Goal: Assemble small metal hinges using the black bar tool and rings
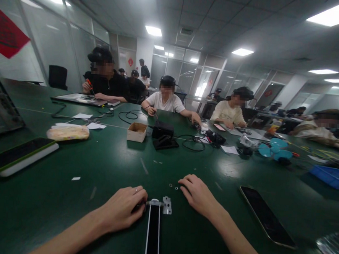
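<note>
A long dark bar with white edges (153, 233) lies pointing away from me at the bottom middle. Across its far end runs a metal hinge (167, 205), whose right plate with holes is in sight. My left hand (126, 208) is closed at the left end of this hinge, its fingertips partly hidden. To the right, my right hand (198, 196) hovers low over or rests on the table, fingers apart and holding nothing. Just left of its fingertips lie a small dark ring (171, 185) and a lighter ring, perhaps a washer or nut (176, 188).
On the green table (112, 169) a phone (267, 217) lies at right, with a blue tray (330, 177) beyond. Farther back stand a small open box (136, 132), a black device (162, 130) and blue fan blades (274, 149). Several people work across the table.
</note>
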A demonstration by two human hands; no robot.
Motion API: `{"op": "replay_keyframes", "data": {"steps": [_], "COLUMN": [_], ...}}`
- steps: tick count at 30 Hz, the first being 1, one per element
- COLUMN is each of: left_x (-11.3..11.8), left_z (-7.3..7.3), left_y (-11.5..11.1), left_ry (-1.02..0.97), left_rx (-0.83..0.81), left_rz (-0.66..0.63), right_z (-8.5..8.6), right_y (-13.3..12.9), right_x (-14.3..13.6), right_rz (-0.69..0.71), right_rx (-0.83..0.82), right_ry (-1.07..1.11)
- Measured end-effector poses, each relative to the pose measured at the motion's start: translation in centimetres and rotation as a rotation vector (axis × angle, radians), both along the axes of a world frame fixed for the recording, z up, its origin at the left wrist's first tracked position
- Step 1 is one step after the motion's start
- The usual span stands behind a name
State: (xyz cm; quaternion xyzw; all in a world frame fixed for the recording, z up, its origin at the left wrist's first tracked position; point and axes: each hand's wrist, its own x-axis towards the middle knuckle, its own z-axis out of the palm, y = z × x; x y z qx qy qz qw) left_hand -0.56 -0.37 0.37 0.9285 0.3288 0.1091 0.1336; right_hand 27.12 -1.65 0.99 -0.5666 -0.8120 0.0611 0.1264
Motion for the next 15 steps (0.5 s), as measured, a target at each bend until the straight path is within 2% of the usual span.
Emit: {"op": "replay_keyframes", "data": {"steps": [9,15], "left_x": [0.1,0.0], "left_z": [0.2,-0.2], "left_y": [-0.1,0.0], "left_ry": [0.010,0.003], "left_rx": [-0.009,-0.004], "left_rz": [0.002,-0.001], "right_z": [-0.1,-0.1], "right_y": [-0.2,0.2], "right_x": [-2.0,-1.3], "right_rz": [0.074,0.066], "right_rx": [0.042,0.097], "right_ry": [-0.024,-0.011]}}
